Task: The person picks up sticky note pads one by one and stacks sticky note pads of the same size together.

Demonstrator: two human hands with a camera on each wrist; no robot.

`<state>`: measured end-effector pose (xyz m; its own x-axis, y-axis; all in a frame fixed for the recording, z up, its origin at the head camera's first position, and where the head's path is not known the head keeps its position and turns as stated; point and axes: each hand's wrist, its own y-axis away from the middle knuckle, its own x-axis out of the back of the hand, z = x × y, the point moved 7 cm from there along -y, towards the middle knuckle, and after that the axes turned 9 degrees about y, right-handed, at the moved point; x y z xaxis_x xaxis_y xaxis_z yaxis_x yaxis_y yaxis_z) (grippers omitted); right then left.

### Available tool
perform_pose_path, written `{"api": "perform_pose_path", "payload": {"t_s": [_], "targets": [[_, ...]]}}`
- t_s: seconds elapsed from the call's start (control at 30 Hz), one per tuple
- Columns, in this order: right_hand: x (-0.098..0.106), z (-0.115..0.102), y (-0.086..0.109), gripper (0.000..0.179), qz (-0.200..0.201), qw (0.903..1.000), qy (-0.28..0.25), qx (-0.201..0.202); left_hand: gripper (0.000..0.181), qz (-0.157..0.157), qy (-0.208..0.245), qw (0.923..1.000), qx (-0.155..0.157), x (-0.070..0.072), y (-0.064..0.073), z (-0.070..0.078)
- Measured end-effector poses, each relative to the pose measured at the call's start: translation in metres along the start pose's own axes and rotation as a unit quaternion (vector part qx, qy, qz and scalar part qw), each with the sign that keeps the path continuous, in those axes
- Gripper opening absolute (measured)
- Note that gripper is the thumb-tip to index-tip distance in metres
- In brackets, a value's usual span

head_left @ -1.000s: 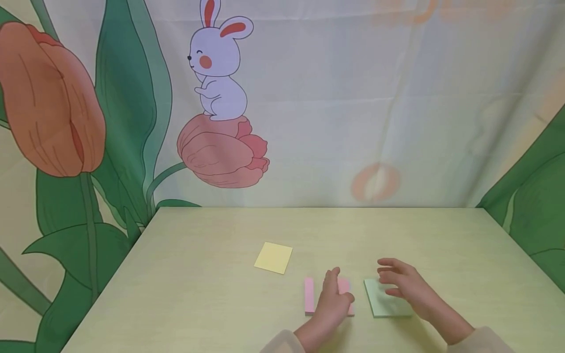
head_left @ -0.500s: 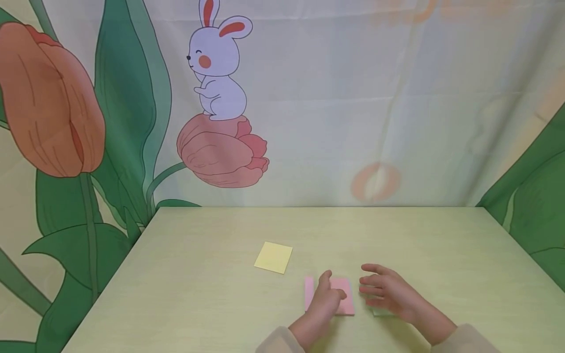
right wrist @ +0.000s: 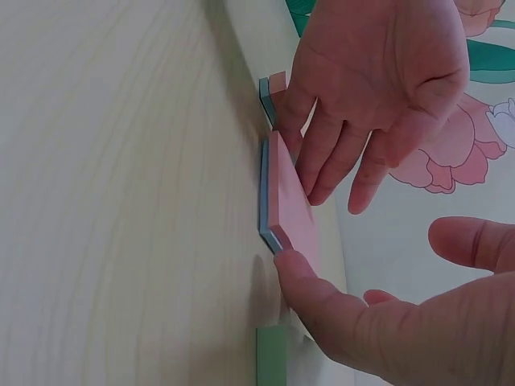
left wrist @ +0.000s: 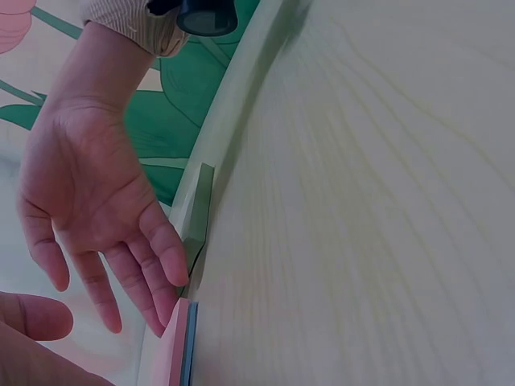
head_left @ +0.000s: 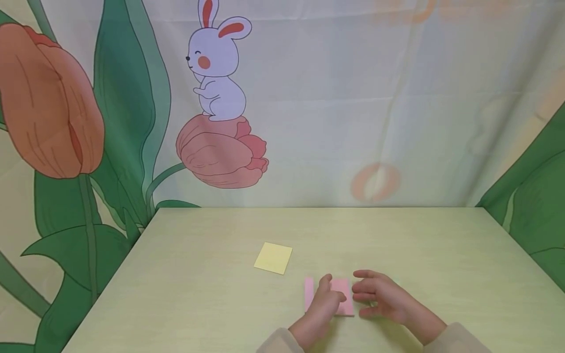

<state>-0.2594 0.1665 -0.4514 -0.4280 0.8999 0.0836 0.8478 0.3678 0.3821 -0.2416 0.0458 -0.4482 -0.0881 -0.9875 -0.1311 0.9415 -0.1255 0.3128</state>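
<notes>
Pink pad [head_left: 346, 297] flat on the surface [head_left: 198, 299] between left hand [head_left: 323, 305] and right hand [head_left: 390, 298]

The pad is a small square block of pale pink, smooth on top, with straight edges and sharp corners. From the right wrist, it shows two layers: a thicker pink one above and a blue layer [right wrist: 264, 193] below, with a narrow pale gap between them at the near corner. The left hand covers part of the pad from the head view.

The left hand stands on the pad's left side, fingers extended and thumb reaching over the pink top; it grips nothing. The right hand is at the right edge, palm turned inward, its fingers spread and gently bent, holding nothing. Its lowest finger appears to touch the pad's near corner.

Just left of the left hand lies a narrow pink strip [head_left: 308, 294], also blue-green underneath. A green pad [left wrist: 198, 213] sits beside the pink one, mostly hidden under the right hand in the head view. Farther back and to the left, a yellow note [head_left: 273, 258] lies at a slant. Behind everything hangs a cloth [head_left: 318, 113] printed with tulips, leaves and a white rabbit [head_left: 222, 95].
</notes>
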Motion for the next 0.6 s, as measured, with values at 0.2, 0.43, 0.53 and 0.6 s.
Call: {"api": "perform_pose_path", "payload": {"t_s": [0.2,0.43,0.53,0.6], "targets": [[-0.0019,-0.0006,-0.001,0.064,0.005,0.9999,-0.004,-0.009,0.07,-0.004,-0.001,1.0,0.004,-0.0005,-0.0011,-0.0012],[-0.0024,-0.0001,-0.0017,0.064,0.011,0.9998,-0.004,-0.013,0.07,-0.006,-0.001,1.0,0.001,-0.0015,-0.0029,-0.0015],[-0.0024,-0.0001,-0.0019,0.063,0.011,0.9998,-0.004,-0.014,0.069,-0.004,0.0,1.0,0.005,-0.0014,-0.0031,-0.0016],[-0.0025,-0.0003,-0.0019,0.063,0.01,0.9998,-0.005,-0.013,0.069,-0.002,0.0,1.0,0.008,-0.0014,-0.0031,-0.0017]]}}
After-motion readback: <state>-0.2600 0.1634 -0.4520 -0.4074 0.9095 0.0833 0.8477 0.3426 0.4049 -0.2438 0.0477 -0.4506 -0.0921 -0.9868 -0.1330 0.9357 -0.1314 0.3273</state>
